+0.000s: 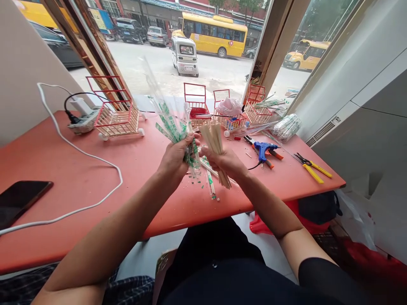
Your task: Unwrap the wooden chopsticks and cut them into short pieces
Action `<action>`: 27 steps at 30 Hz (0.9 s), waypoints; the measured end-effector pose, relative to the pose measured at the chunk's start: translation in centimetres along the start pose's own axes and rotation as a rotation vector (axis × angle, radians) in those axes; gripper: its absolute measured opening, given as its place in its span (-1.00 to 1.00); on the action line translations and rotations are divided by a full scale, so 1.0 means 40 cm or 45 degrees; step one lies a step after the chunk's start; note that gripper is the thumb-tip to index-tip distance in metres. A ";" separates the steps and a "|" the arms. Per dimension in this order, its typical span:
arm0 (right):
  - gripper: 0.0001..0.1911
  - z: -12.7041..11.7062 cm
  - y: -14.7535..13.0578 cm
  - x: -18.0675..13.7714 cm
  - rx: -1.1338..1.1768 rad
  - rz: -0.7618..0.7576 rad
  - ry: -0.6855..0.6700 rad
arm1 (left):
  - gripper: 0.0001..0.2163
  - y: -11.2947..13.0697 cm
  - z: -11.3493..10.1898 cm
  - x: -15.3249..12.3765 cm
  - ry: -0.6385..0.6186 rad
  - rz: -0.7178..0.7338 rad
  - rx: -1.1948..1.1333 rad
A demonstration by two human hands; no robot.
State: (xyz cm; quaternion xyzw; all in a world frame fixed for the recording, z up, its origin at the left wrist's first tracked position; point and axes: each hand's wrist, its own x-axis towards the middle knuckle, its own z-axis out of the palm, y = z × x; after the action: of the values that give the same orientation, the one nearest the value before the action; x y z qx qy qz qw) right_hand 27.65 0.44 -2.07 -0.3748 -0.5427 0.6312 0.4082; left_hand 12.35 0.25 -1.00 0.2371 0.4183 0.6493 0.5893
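Clear plastic chopstick wrappers [171, 123] with green print fan upward out of my left hand [179, 154], whose fingers are closed round them. Just to the right, my right hand [224, 163] grips a bundle of bare wooden chopsticks [213, 137], held upright with a slight tilt. The two hands are close together above the red table. Beneath them lie some chopsticks in green-printed wrappers [210, 182], along with torn green scraps [195, 178]. Part of the bundle is hidden by my right fingers.
Small red-edged stick carts [117, 116] stand along the back of the table [127, 182]. At right are a blue glue gun [265, 148], yellow-handled pliers [313, 167] and a clear plastic bundle [287, 127]. A white cable [95, 152] and a phone [22, 199] lie at left.
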 end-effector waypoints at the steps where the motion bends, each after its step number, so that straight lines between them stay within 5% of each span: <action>1: -0.35 -0.012 -0.014 0.002 0.028 -0.023 0.027 | -0.85 0.009 -0.005 -0.003 -0.018 0.011 0.025; 10: -0.39 -0.049 -0.046 0.014 0.258 -0.072 0.136 | -0.53 -0.008 -0.021 -0.119 -0.312 -0.168 0.377; 14: -0.32 -0.045 -0.025 0.009 0.263 -0.103 0.149 | -0.51 -0.028 -0.019 -0.125 -0.406 -0.226 0.426; 19: -0.42 -0.047 -0.037 0.010 0.304 -0.221 0.361 | -0.55 -0.022 -0.042 -0.139 -0.499 -0.287 0.452; 27: -0.52 -0.237 -0.100 0.059 0.449 -0.556 0.785 | -0.55 -0.001 -0.173 -0.135 -0.450 -0.122 0.865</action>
State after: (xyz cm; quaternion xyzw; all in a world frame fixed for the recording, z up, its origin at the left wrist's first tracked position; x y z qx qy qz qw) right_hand 35.85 6.51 0.61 -0.3466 -0.3454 0.4712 0.7338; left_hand 7.86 -6.77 -3.74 0.5073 0.5121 0.3946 0.5698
